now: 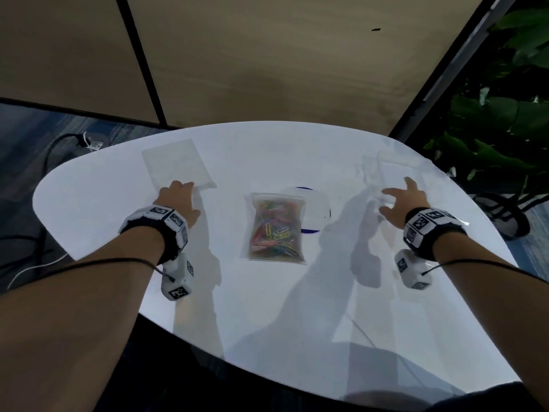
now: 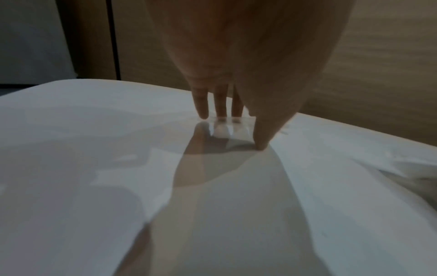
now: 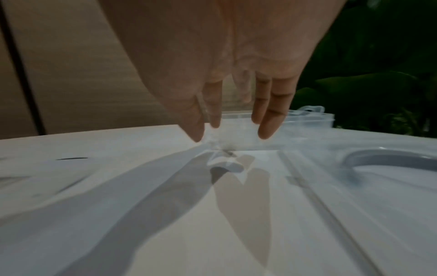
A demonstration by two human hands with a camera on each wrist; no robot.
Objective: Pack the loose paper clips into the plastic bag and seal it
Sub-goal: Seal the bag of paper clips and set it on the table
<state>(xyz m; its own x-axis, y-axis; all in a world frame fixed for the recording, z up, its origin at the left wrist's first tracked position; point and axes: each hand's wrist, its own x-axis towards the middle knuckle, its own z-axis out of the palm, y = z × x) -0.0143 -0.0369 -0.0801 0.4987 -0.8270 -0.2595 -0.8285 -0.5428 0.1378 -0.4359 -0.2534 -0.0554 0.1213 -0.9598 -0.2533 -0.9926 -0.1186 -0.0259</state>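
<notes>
A clear plastic bag (image 1: 276, 227) full of coloured paper clips (image 1: 274, 236) lies flat in the middle of the white table (image 1: 267, 307), with neither hand on it. Whether its top strip is pressed closed I cannot tell. My left hand (image 1: 181, 197) is far left of the bag, and its straight fingertips (image 2: 203, 112) touch the near corner of a flat clear lid (image 1: 175, 163). My right hand (image 1: 401, 197) is off to the right with fingers (image 3: 267, 127) spread. It hovers at the near edge of a clear plastic box (image 1: 386, 165) and holds nothing.
A white disc with a dark blue rim (image 1: 319, 209) lies partly under the bag's right side. Beyond the table's right edge stand a green plant (image 1: 505, 114) and a dark chair base (image 1: 502, 212). Cables (image 1: 59, 150) run over the floor at the left.
</notes>
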